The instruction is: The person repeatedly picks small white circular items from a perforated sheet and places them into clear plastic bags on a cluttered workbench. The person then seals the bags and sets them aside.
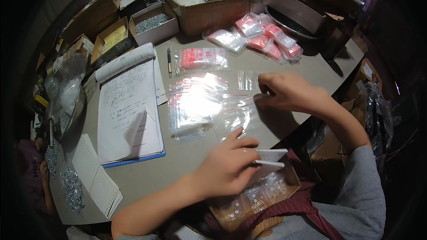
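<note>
My right hand (287, 92) is closed, its fingertips pinching the edge of a clear zip bag (238, 118) on the table. My left hand (231, 162) has its index finger stretched toward that bag's lower edge. Its other fingers and thumb are closed around white paper slips (272, 154), which stick out to the right. A spread stack of clear zip bags (191, 106) with red seal lines lies left of the bag. A small zip bag (247, 80) lies beside my right fingertips. Below my left hand, an open cardboard box (290, 190) holds small bags of washer-like pieces (258, 198).
A notebook (129, 106) on a blue clipboard, a pen (169, 62) and a paper pad (98, 175) lie to the left. Packs of red-printed bags (267, 35) and boxes of hardware (153, 24) stand at the back. Screws (71, 186) lie far left, near another person (33, 169).
</note>
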Demonstrator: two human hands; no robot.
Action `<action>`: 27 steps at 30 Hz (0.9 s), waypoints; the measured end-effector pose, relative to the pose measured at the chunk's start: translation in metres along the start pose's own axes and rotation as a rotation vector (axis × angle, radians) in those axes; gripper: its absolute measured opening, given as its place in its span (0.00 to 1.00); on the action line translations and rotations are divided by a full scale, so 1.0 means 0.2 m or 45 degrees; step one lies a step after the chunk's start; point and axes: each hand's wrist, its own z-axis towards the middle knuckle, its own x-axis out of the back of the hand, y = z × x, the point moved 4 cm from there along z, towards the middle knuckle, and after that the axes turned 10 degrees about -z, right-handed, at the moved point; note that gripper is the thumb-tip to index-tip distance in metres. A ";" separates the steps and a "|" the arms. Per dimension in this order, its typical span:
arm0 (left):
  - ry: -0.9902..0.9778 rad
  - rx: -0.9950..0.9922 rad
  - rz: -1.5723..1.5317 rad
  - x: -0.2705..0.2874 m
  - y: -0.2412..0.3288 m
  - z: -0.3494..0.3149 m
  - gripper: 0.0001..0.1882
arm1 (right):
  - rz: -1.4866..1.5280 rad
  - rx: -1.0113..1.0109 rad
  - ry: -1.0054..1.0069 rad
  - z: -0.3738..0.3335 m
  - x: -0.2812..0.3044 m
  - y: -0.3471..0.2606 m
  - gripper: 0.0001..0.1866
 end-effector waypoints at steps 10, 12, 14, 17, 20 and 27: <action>-0.116 -0.156 0.114 -0.03 0.04 -0.02 0.10 | 0.667 0.365 -0.201 0.10 -0.08 -0.21 0.17; -0.097 -0.133 0.091 -0.03 0.03 -0.04 0.11 | 0.424 0.444 0.035 0.09 -0.11 -0.25 0.16; -0.117 -0.099 0.106 -0.05 0.03 -0.04 0.11 | 0.269 0.480 0.236 0.06 -0.13 -0.26 0.14; -0.112 -0.120 0.107 -0.05 0.03 -0.03 0.11 | 0.206 0.438 0.311 0.07 -0.12 -0.25 0.12; -0.037 -0.116 0.080 -0.04 0.03 -0.02 0.09 | 0.147 0.156 0.078 0.12 -0.07 -0.12 0.13; 0.126 0.563 -0.253 0.01 -0.03 -0.02 0.11 | 0.443 0.399 0.480 -0.33 -0.03 -0.18 0.13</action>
